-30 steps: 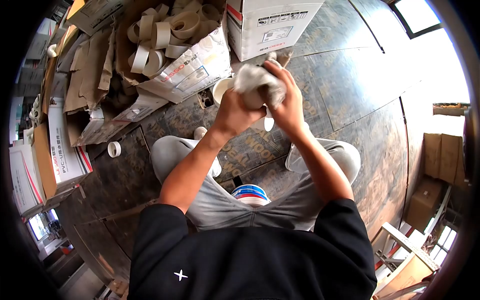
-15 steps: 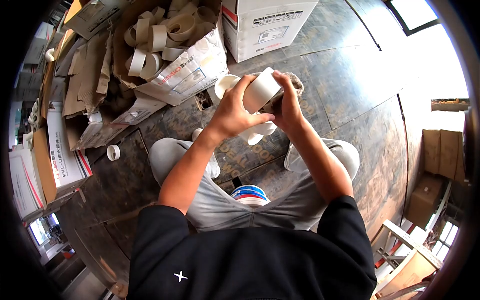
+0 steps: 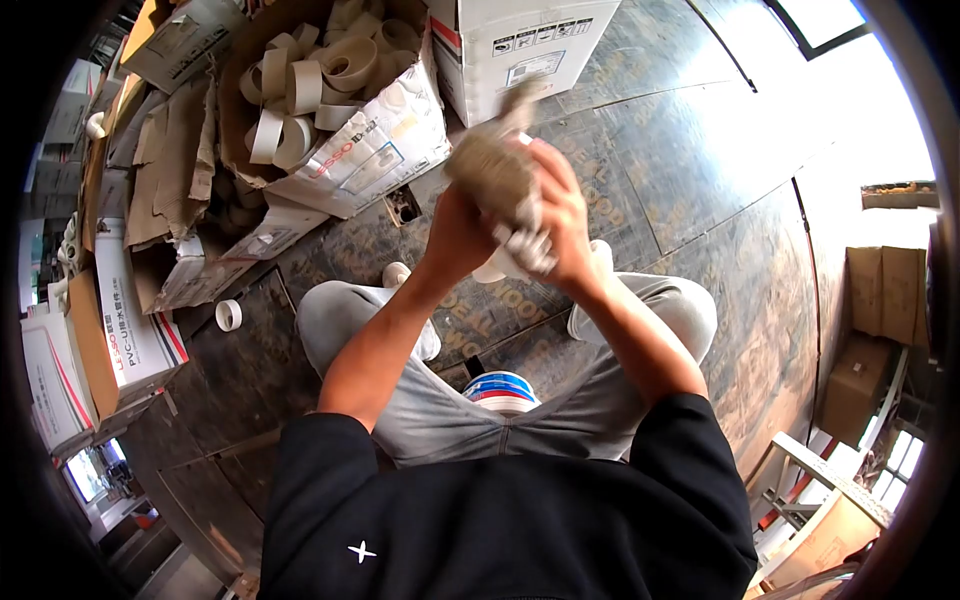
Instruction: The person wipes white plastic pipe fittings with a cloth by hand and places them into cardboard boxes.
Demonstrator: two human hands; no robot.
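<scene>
A grey-brown rag (image 3: 495, 175), smeared by motion, is bunched up between my two hands over the floor. My right hand (image 3: 562, 215) is closed on it, with the fingers curled at its right side. My left hand (image 3: 458, 235) is curled at the rag's left edge, around the white pipe coupling, which the rag now covers almost wholly; its fingertips are hidden. Below the hands, part of another white fitting (image 3: 488, 270) shows between my feet.
An open carton (image 3: 385, 150) full of white pipe couplings stands at upper left, beside a closed white box (image 3: 530, 45). A loose white ring (image 3: 228, 315) lies on the floor at left. Between my legs stands a white, blue and red tub (image 3: 500, 390). Brown cartons (image 3: 885, 295) are at right.
The rag, which lay behind the coupling, has come up in my right hand and now covers the coupling. My left hand has turned slightly and moved little.
</scene>
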